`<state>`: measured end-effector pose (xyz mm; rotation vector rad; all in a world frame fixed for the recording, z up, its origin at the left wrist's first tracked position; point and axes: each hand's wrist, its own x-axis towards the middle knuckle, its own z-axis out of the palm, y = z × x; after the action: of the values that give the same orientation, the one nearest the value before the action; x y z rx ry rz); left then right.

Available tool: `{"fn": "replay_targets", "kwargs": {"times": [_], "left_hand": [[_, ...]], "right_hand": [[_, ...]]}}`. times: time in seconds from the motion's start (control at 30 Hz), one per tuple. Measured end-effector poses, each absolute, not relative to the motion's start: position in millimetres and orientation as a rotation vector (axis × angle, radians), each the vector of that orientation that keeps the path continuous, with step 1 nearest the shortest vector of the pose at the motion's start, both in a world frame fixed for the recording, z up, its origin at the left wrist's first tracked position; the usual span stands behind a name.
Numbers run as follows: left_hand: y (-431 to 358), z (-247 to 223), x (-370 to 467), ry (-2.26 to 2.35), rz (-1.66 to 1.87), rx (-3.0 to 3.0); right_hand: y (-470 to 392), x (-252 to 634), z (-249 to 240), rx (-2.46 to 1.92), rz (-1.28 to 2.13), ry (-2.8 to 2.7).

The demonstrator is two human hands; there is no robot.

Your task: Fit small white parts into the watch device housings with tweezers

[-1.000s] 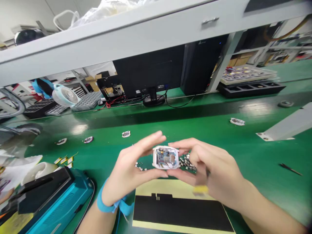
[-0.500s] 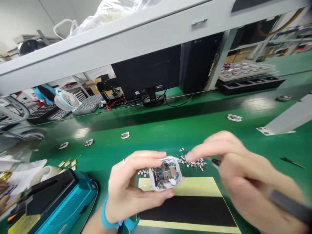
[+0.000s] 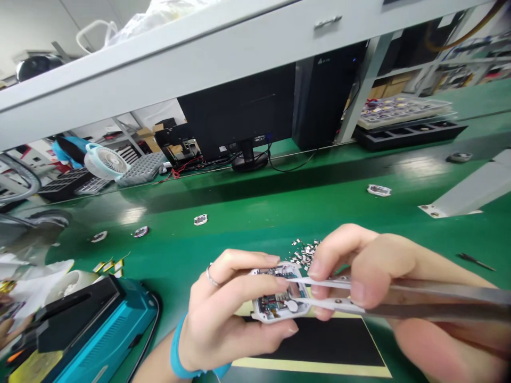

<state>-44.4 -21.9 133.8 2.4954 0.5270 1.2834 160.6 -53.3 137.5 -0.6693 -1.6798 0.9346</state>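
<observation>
My left hand (image 3: 235, 308) grips a small white watch-like case (image 3: 275, 314) by its edges, its open side with a circuit board facing up. The index finger of that hand reaches over the board. In my right hand (image 3: 371, 266) is a pair of tweezers (image 3: 399, 300) with pale tips. The tweezer tips are apart over the board, the lower one beside a round silvery disc (image 3: 293, 306). Whether the tips touch anything I cannot tell. Just behind the case lies a heap of tiny metallic pieces (image 3: 304, 254), partly covered by my right fingers.
Beneath my hands is a black mat with yellow borders (image 3: 331, 346). A teal and black device (image 3: 107, 324) stands at left. Other white cases (image 3: 200, 219) lie spread over the green bench (image 3: 247, 199). A dark tool (image 3: 477, 261) and a metal post (image 3: 463, 197) are at right.
My right hand has moved left and turned, bringing the tweezers over the case. My left index finger has shifted onto the board, and the case sits slightly lower and further right.
</observation>
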Motion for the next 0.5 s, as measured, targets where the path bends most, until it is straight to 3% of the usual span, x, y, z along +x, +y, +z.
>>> {"fn": "replay_targets", "kwargs": {"times": [0.13, 0.3, 0.5], "left_hand": [[-20, 133, -44, 0.466, 1.296, 2.250], [-19, 133, -45, 0.396, 1.260, 2.143], [-17, 134, -44, 0.312, 1.233, 2.235]], "right_hand": [[-53, 164, 144, -0.614, 1.095, -1.652], [-48, 159, 147, -0.467, 0.819, -1.800], [-46, 156, 151, -0.308, 0.783, -1.799]]}}
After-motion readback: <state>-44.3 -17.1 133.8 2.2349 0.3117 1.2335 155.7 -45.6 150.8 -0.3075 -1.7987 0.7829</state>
